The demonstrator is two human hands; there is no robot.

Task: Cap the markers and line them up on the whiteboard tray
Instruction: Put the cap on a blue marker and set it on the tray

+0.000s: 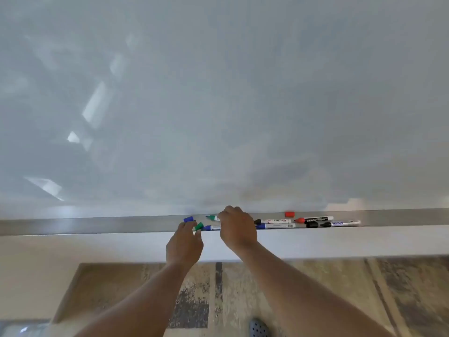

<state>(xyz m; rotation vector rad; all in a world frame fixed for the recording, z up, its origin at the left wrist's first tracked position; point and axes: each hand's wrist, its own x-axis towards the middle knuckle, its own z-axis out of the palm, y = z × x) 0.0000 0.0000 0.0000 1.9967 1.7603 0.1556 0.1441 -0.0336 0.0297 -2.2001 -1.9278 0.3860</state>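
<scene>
While the left hand (184, 242) pinches a green cap (199, 226), the right hand (238, 229) grips the green marker (213, 217).

We can read "MARKER" in red on the white barrel of the black-tipped marker (275, 221) lying just right of the right hand. On the black barrel of the red-tipped marker (314, 219) we make out "camlin" in white. The farthest-right marker (340, 223) carries blue lettering (too blurred to read), and the blue marker (275, 226) shows a barcode whose digits we cannot read.
</scene>
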